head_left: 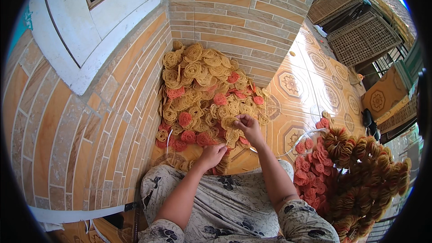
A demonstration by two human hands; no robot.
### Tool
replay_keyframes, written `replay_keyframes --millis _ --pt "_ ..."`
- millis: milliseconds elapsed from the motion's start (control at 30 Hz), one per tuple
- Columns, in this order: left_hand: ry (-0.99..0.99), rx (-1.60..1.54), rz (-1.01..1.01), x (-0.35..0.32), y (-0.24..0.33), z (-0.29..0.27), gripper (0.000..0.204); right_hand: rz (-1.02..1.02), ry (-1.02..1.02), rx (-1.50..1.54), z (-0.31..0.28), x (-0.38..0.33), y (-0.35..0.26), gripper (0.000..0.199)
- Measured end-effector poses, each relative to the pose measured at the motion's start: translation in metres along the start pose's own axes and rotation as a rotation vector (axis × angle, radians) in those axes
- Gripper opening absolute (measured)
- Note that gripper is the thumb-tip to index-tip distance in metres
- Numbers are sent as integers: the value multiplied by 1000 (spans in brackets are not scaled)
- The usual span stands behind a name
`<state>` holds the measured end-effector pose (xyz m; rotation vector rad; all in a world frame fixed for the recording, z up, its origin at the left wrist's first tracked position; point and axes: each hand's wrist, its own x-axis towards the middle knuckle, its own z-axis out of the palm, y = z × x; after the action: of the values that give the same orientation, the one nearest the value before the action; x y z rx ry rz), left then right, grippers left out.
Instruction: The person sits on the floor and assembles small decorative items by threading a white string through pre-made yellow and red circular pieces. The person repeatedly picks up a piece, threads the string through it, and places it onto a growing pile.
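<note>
A large heap of yellow coiled crackers (pixel 198 94), round and lacy like noodle swirls, fills the wall corner in front of me. Red crackers (pixel 185 119) of the same shape are scattered through it. Between the thumb and fingers of my right hand (pixel 249 128) is one yellow cracker (pixel 229 123), lifted at the heap's near right edge. My left hand (pixel 212 156) is closed low at the near edge, just in front of my lap. Crackers show beneath it, but what its fingers grip is hidden.
To my right lie a pile of red crackers (pixel 310 171) and thick bunches of yellow-brown crackers (pixel 360 180). A pale strip (pixel 310 132) curves beside them. Tiled walls (pixel 238 9) enclose the heap's left and back. Woven racks (pixel 364 38) stand beyond the patterned floor (pixel 288 81).
</note>
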<state>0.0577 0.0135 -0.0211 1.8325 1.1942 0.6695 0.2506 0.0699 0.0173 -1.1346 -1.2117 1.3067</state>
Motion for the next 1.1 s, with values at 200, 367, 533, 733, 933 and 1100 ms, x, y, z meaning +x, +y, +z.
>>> replay_keyframes --millis 200,367,533,733,933,1100 --pt "94 83 135 1 -3 1 28 71 -15 94 -3 -3 -12 16" --pt "101 98 117 1 0 0 27 115 62 173 -2 -2 -11 12" --pt "37 123 73 -1 3 -3 27 145 76 208 -4 0 -7 15" --pt "-1 106 50 -1 6 -5 28 169 71 232 -8 1 -7 15" --pt "7 103 65 -1 7 -6 27 101 19 73 -2 -2 -6 16" --pt "46 141 -43 0 3 -8 27 -97 -124 -175 -6 4 -3 21"
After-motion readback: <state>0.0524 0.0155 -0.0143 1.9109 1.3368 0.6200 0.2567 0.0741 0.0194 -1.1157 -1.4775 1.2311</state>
